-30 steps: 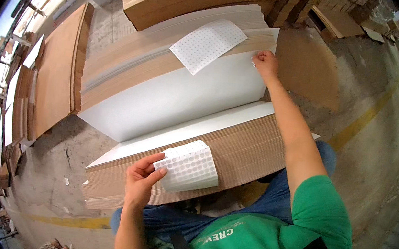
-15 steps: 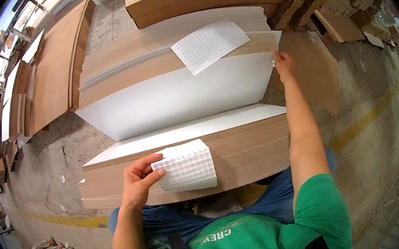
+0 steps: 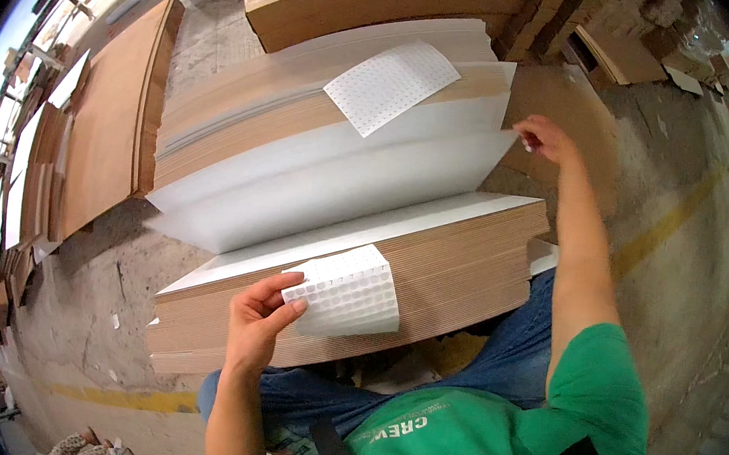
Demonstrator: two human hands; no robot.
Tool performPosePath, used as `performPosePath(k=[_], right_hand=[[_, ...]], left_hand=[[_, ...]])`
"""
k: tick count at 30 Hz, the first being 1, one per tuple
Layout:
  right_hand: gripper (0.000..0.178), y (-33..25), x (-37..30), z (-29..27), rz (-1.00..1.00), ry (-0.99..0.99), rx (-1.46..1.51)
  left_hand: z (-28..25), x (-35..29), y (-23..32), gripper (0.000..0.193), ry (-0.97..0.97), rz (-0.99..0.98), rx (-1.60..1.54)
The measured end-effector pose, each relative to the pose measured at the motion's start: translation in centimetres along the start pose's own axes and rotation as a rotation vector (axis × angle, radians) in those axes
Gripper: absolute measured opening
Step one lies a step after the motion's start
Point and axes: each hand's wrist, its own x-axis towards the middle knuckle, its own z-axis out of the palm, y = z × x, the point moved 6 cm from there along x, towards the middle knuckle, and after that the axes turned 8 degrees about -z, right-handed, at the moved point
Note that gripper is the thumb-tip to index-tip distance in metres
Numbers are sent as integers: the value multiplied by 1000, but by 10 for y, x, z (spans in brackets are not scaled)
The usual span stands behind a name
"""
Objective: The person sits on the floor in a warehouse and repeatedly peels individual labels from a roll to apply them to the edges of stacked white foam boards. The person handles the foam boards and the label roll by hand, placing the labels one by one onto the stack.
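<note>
Between thumb and fingers, my left hand [image 3: 257, 319] pinches a sheet of round stickers [image 3: 348, 293], which droops in front of the near stack of cardboard panels [image 3: 395, 276]. My right hand [image 3: 547, 140] is closed at the upper right corner of a white-faced cardboard panel [image 3: 370, 174]. That panel is tilted and smeared by motion, standing between the near stack and the stack of leaning panels [image 3: 260, 121] behind. Tiny white bits, perhaps stickers, show at my right fingertips. A second sticker sheet [image 3: 391, 87] lies across the leaning panels' top edges.
Brown cartons [image 3: 390, 6] stand behind the leaning panels. At the left is a large brown cardboard stack [image 3: 113, 109]. A flat brown sheet [image 3: 586, 136] lies on the floor at the right, near a yellow floor line [image 3: 665, 230].
My right hand has moved slightly right and down toward me, drawing a white panel away from the leaning ones. My left hand still holds its sticker sheet almost in place.
</note>
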Motion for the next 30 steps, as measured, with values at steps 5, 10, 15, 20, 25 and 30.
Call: performPosePath(k=[5,10,15,20,25,30], right_hand=[[11,-5,13,-9,-97,202,-186],[22,-9,46,65,-377,370,51],[23,-22,41,96,-539,702,-341],[28,-12,36,79,-729,872,-823],[33,24,54,27,-241,686,-77],[35,11,56,31,-168,599,-110]], left_hand=[[0,-1,0,33,-11,18,-15],[0,3,-1,32,-9,-4,12],[-5,1,-2,32,28,9,-12],[-3,2,-3,32,14,-21,1],[-3,3,-4,32,22,-22,-13],[-4,3,-5,32,55,-47,13]])
